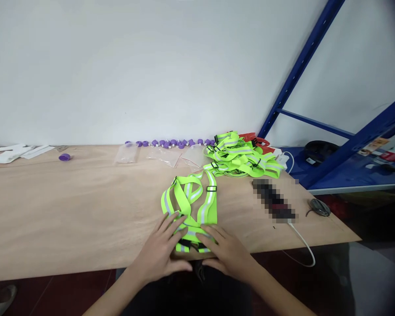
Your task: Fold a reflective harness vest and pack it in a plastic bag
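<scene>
Pressing palm-down on the near end of the neon reflective vest (192, 199), lying flat at six o'clock on the table (69, 206), right at its front edge. Resting the left hand (161, 252) at seven o'clock of the vest and the right hand (227, 252) at five, fingers spread, pinching nothing. Probably best: applying even weight through both palms, stroking toward twelve for flat, parallel straps, minding the buckle end overhanging the edge. Steering clear of the heap of vests (242, 158) at one o'clock.
</scene>
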Available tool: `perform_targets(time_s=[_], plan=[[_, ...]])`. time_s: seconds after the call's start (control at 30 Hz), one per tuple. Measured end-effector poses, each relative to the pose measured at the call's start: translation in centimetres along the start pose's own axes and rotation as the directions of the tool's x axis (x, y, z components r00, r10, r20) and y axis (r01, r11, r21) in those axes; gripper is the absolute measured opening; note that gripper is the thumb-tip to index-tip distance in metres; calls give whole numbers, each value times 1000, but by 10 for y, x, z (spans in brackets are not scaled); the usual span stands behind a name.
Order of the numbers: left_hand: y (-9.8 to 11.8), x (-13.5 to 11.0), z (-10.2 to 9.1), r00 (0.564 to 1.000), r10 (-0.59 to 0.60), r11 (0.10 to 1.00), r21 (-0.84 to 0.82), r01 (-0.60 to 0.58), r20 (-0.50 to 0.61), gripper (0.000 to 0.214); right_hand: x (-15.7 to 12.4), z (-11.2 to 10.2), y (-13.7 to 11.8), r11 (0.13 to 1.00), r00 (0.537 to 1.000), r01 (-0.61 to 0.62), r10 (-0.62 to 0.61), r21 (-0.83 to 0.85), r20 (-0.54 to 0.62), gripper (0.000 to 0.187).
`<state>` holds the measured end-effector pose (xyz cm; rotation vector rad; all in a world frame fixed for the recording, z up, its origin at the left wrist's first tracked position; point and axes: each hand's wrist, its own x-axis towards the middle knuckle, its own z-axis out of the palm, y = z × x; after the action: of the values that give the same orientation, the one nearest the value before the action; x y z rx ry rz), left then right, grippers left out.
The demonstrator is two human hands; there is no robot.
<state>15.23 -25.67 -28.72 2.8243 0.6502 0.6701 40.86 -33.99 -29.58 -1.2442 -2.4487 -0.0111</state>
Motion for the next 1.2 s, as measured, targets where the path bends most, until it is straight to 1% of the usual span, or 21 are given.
perform_targets(time_s=[0.03, 0.1, 0.17, 0.23, 0.27, 0.3, 0.33, 0.4, 0.47, 0.53, 0.57, 0.6, 0.67, 0.73, 0.77, 0.83, 0.9, 0.93, 0.97, 1.1, 1.2], plan=[[3, -7, -2, 999, 8, 1000, -7, -8, 32, 57, -2, -2, -3, 999, 1000, 7, -7, 32, -16, 44], [8, -13, -7, 997, -18, 998, -52, 22, 74, 40, -2, -6, -6, 986, 999, -14, 19, 165, -32, 31], [8, -6, -9, 990, -109, 983, -135, 121, 91, 26, 4, -11, -3, 923, 988, -137, 154, 360, -16, 27], [3, 11, -10, 964, -247, 945, -197, 262, 100, 27, 16, -14, 8, 804, 945, -298, 325, 514, 38, 24], [0, 22, -9, 946, -308, 926, -199, 322, 101, 29, 23, -15, 15, 753, 920, -358, 386, 552, 69, 24], [-5, 32, -8, 934, -345, 917, -180, 356, 92, 31, 31, -15, 23, 725, 902, -395, 421, 565, 90, 25], [-9, 41, -6, 931, -359, 921, -139, 365, 69, 32, 38, -15, 31, 722, 897, -411, 430, 556, 104, 27], [-18, 56, -2, 942, -336, 942, -24, 336, -8, 31, 51, -15, 45, 756, 901, -415, 420, 505, 112, 31], [-25, 64, 3, 942, -318, 943, 66, 326, -107, 26, 59, -13, 55, 779, 899, -426, 423, 460, 116, 27], [-29, 67, 7, 938, -300, 945, 79, 317, -174, 24, 63, -9, 60, 789, 872, -469, 484, 396, 70, 17], [-30, 66, 8, 947, -268, 957, 62, 283, -179, 24, 63, -6, 60, 807, 859, -486, 512, 336, 11, 13], [-31, 64, 9, 961, -221, 972, 38, 231, -168, 24, 62, -2, 60, 838, 856, -483, 513, 256, -62, 12], [-30, 57, 9, 988, -109, 994, -6, 109, -112, 27, 57, 3, 57, 907, 887, -414, 420, 76, -191, 12], [-29, 48, 6, 998, -48, 998, -38, 46, -33, 27, 48, 6, 53, 953, 928, -302, 290, -16, -232, 24], [-28, 42, 4, 999, -43, 998, -47, 43, 3, 34, 43, 5, 49, 965, 942, -260, 249, -20, -225, 27], [-27, 33, 0, 996, -49, 997, -63, 53, 72, 57, 32, 1, 40, 980, 965, -199, 196, 1, -172, 28], [-27, 26, -3, 991, -48, 995, -82, 59, 122, 68, 21, -6, 30, 987, 981, -162, 163, 18, -100, 46], [-27, 24, -4, 990, -47, 994, -91, 60, 135, 68, 18, -9, 25, 988, 985, -156, 157, 18, -72, 55], [-28, 23, -4, 989, -46, 993, -100, 61, 142, 66, 15, -10, 20, 987, 985, -161, 162, 17, -58, 59], [-30, 24, 0, 993, -31, 991, -127, 45, 111, 56, 11, -9, 13, 979, 978, -200, 202, 41, -60, 48], [-30, 25, 6, 997, -10, 995, -96, 17, 76, 54, 11, -5, 14, 979, 977, -198, 201, 56, -70, 46]])
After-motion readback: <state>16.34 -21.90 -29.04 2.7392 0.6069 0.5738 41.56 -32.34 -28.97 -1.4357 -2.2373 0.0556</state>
